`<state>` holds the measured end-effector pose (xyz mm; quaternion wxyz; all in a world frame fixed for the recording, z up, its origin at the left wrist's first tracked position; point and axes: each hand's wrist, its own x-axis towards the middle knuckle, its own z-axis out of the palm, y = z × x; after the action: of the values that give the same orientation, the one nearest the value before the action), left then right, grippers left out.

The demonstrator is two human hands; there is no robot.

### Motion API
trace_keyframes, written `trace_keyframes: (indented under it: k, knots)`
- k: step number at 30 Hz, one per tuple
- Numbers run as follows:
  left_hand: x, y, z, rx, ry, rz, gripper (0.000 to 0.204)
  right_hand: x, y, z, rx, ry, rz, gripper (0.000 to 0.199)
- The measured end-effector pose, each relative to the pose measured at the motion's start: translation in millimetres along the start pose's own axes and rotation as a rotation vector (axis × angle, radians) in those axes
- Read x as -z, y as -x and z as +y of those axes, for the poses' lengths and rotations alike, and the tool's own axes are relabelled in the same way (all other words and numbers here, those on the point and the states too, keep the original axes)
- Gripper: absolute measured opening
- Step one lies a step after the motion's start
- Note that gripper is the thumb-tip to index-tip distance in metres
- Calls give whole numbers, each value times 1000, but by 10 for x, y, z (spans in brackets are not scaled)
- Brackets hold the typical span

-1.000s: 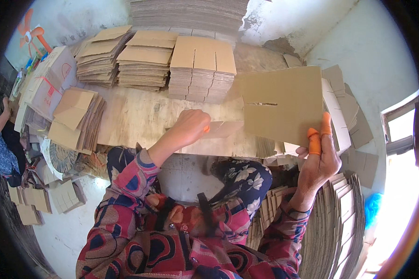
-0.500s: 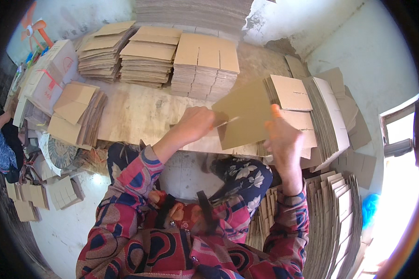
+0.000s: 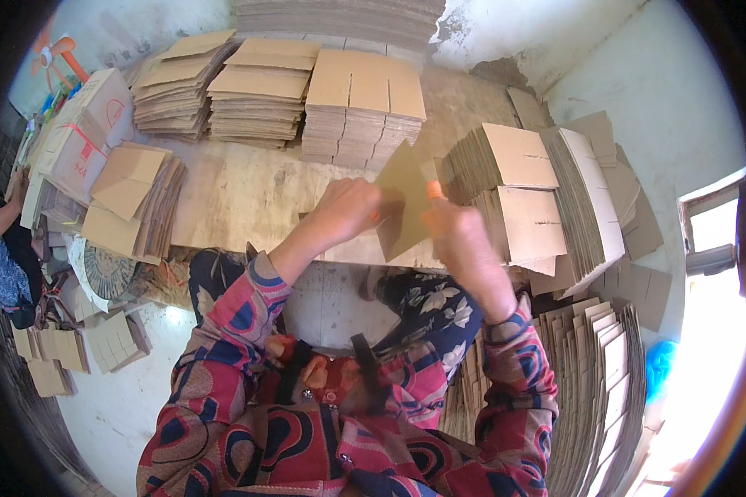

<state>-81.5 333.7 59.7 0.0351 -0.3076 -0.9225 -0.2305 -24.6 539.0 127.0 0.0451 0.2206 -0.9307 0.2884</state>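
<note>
Over the front of the wooden table, a brown cardboard sheet [image 3: 404,205] stands steeply tilted between my hands. Closed at its left edge is my left hand [image 3: 350,209], knuckles up and fingertips mostly hidden. My right hand [image 3: 462,236], slightly blurred, grips the opposite edge; orange covering shows on its raised digit. Just to its right are stacks of cut cardboard pieces [image 3: 518,153], the nearer one [image 3: 529,219] with a slit in its top sheet.
Along the table's back stand a slotted cardboard stack [image 3: 365,79] and two others [image 3: 261,83] [image 3: 178,83]. A smaller pile [image 3: 124,186] lies left on the table [image 3: 249,186], by a white carton [image 3: 87,137]. More cardboard [image 3: 588,373] stands low right. Another person's arm [image 3: 10,211] shows far left.
My right hand has moved left toward my left hand. The cardboard sheet, broad to view before, has turned or bent and now looks narrow. My left hand has barely moved.
</note>
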Motion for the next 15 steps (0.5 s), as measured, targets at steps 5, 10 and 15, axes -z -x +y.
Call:
trace_keyframes:
  k: [5,10,15]
  knots:
    - [-5,-4,23,18,26,19,2,-369,262,19,-64,306,-68,58]
    - [-8,35,3,-1,52,67,3,-79,521,473,-205,650,392,84]
    - [-41,-29,14,30,24,47,5,103,960,1343,-682,884,224,86]
